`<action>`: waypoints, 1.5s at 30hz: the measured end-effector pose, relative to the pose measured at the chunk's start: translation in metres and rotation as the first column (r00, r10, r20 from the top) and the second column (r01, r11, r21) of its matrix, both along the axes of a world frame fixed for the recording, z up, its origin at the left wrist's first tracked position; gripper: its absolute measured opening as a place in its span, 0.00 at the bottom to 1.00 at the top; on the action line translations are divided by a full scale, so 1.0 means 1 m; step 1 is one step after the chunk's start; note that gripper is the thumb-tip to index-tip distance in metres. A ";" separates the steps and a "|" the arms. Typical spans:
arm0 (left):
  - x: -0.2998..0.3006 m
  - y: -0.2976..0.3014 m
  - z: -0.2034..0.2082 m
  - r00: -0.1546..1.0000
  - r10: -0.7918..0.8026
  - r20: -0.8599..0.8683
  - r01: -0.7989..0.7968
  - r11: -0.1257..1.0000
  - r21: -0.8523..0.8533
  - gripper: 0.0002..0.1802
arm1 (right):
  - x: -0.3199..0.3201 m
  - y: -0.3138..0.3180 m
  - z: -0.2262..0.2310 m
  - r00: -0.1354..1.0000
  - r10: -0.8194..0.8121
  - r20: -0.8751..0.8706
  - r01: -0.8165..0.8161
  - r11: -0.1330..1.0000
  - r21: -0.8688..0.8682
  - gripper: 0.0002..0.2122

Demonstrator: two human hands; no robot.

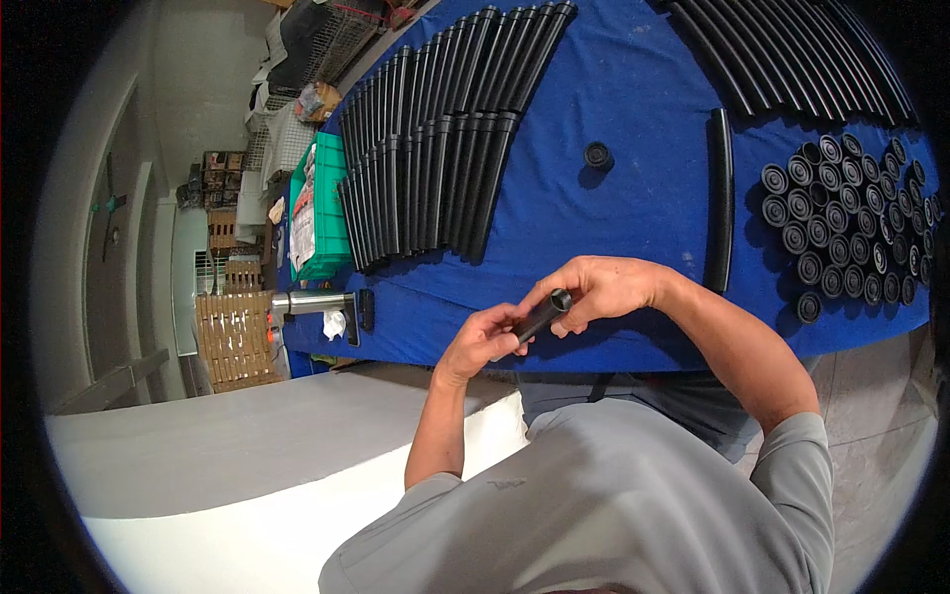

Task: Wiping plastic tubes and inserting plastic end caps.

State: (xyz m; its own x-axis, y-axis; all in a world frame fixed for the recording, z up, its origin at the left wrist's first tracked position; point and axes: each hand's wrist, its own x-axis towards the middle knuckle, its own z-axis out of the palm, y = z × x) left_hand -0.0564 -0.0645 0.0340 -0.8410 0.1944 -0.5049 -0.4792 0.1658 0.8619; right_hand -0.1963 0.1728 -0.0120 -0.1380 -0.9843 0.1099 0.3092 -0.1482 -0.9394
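Observation:
A short-looking black tube (539, 319) is held in front of my body, tilted with its open end up toward the right. My left hand (483, 342) wraps round its lower part. The fingers of my right hand (606, 292) close round the upper end, beside the opening. How far the tube runs inside my left hand is hidden. Beyond my hands, a single round black cap (598, 154) stands on the blue cloth (614, 223). A lone black tube (719, 198) lies lengthwise to the right of my right hand.
Black tubes with collared ends (435, 148) lie in two rows at left. More tubes (782, 54) lie at far right, above a cluster of round black caps (836, 213). At the left edge are a green crate (332, 208) and a silver-and-black tool (322, 302).

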 end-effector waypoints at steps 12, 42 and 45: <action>-0.008 0.007 0.002 1.000 -0.018 -0.010 0.018 0.999 -0.038 0.27 | 0.000 0.000 -0.004 1.000 0.010 -0.025 -0.011 0.999 -0.030 0.22; 0.013 0.031 -0.030 0.656 0.733 0.182 -0.697 0.496 0.517 0.18 | 0.003 -0.005 0.005 0.971 -0.194 -0.140 0.211 0.971 0.112 0.24; 0.016 0.032 -0.024 0.809 0.552 0.201 -0.570 0.821 0.039 0.23 | 0.002 -0.007 -0.005 0.943 -0.277 -0.182 0.299 0.948 0.105 0.19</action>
